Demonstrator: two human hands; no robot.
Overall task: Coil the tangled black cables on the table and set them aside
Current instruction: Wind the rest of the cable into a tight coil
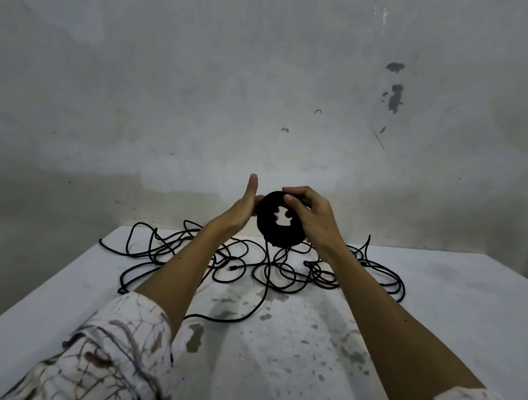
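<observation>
While much black cable [250,266] lies tangled across the far half of the table [438,313], a finished coil [281,222] is held up above it

From the left: the left hand [242,210] steadies the coil's edge with fingers straight and thumb up; the coil hangs between both hands, one strand trailing down into the tangle; the right hand [311,217] curls round its rim, thumb on top. The cable looks light, limp and springy, likely to unwind, so pinching across all the loops at the rim seems wisest

Both arms reach forward; left hand [245,209] seemingly flat, right hand [311,219] curled, gripping
</observation>
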